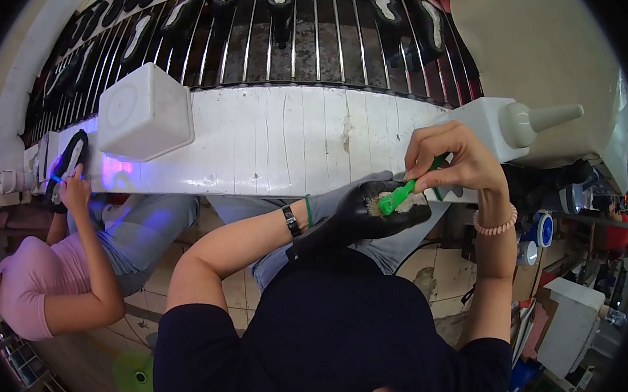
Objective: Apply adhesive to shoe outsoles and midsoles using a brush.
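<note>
Below the white bench (273,137), right hand (457,158) pinches one green brush (400,195); gloved left hand (344,212) grips one black sole (385,216).

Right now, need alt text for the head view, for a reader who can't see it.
A person's right hand works a green brush over a black shoe sole held up by the left hand, in front of a white workbench ledge. A white squeeze bottle and a white square tub sit on the ledge; a co-worker in a pink shirt handles another sole at left.

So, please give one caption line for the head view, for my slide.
Right hand brushes a black shoe sole with a green brush; left hand inside it.
</note>
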A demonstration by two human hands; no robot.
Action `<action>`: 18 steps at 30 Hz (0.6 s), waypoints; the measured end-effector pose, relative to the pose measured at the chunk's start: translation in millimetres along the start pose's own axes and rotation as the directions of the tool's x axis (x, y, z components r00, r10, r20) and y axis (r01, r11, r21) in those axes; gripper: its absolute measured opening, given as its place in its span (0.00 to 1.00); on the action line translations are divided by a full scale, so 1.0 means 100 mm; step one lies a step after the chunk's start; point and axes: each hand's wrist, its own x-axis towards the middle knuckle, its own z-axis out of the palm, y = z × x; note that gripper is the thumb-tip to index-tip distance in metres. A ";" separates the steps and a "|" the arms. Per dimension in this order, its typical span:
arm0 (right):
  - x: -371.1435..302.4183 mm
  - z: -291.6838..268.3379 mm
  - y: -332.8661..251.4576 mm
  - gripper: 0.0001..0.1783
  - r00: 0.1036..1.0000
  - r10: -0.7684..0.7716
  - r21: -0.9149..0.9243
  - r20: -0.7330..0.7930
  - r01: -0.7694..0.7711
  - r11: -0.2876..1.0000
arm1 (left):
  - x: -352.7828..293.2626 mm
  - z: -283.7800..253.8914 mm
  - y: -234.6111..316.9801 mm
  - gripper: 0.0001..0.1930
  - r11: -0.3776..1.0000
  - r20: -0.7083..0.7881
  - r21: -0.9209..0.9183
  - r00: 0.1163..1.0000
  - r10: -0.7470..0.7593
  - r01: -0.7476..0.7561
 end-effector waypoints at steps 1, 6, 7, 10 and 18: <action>0.02 -0.01 0.02 0.10 1.000 0.002 -0.001 0.001 -0.002 1.000 | -0.05 -0.02 0.01 0.15 1.000 0.000 -0.002 1.000 0.002 -0.002; 0.09 -0.05 0.06 0.10 0.999 0.002 -0.001 0.033 -0.002 1.000 | -0.31 -0.10 0.04 0.19 0.682 0.249 -0.574 0.891 -0.381 0.452; 0.11 -0.05 0.08 0.10 0.999 0.015 0.000 0.051 -0.015 1.000 | -0.31 -0.10 0.06 0.19 0.778 0.199 -0.500 0.924 -0.325 0.381; 0.10 -0.08 0.07 0.10 0.995 0.021 0.004 0.101 -0.022 1.000 | -0.29 -0.08 0.16 0.19 0.966 0.104 -0.219 0.987 -0.119 0.139; -0.02 -0.13 0.09 0.10 0.981 0.041 -0.006 0.190 -0.041 0.999 | -0.25 -0.07 0.46 0.20 0.648 0.203 0.594 0.868 0.454 -0.477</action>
